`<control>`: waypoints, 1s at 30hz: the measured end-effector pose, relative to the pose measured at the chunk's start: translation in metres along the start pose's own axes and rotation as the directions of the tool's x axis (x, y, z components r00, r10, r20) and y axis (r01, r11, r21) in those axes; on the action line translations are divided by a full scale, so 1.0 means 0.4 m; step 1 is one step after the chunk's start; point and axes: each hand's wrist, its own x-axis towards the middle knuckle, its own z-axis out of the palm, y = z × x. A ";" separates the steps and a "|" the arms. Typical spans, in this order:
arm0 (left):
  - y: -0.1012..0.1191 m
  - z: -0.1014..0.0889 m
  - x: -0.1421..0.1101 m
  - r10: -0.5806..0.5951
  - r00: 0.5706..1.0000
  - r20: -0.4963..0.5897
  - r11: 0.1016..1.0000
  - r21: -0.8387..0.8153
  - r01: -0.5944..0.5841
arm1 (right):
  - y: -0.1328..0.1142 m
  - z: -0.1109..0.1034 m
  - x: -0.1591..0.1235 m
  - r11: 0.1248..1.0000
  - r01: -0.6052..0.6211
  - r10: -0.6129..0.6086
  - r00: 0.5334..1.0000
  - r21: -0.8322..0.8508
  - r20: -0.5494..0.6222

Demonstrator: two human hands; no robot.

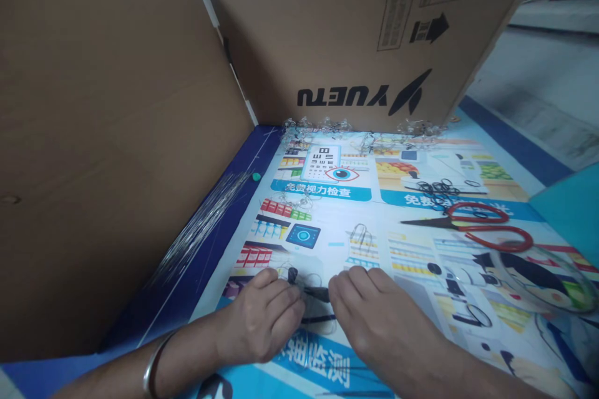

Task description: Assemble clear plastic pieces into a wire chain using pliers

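Note:
My left hand (269, 315), with a silver bangle (152, 361) on its wrist, is closed low in the middle. A small black knob-like piece (292, 274) shows just above its fingers. My right hand (374, 312) is closed a little to the right. From its fingertips a narrow dark piece (319, 294) reaches toward the left hand; its kind is not clear. Fine thin wire (312, 279) loops around the gap between the hands. What the left fingers pinch is hidden. Beyond the right hand lie red-handled scissors (472, 224), their blades pointing left.
Cardboard panels (350, 31) stand at the back and left. Straight thin wires (206, 224) lie in a bundle at left. Wire pieces with clear beads (318, 128) line the back panel. Black loops (437, 190) lie near the scissors, and a clear round dish (547, 277) is at right.

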 end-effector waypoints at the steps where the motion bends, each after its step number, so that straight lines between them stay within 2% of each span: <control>1: 0.000 -0.001 0.002 0.011 1.000 0.000 1.000 0.000 -0.011 | 0.000 0.000 0.000 1.000 0.000 0.000 1.000 -0.002 -0.004; 8: -0.001 -0.008 0.007 0.030 0.999 0.034 1.000 0.000 -0.030 | -0.001 0.003 0.000 1.000 -0.008 0.009 1.000 0.024 -0.024; 17: -0.002 -0.002 -0.002 0.022 0.999 0.043 1.000 -0.009 -0.022 | -0.003 0.007 -0.003 0.997 -0.049 0.050 0.999 0.056 -0.014; 30: -0.002 0.004 -0.009 0.014 0.999 0.046 0.999 -0.030 -0.013 | 0.001 0.000 0.000 0.998 -0.045 0.047 0.999 0.053 -0.025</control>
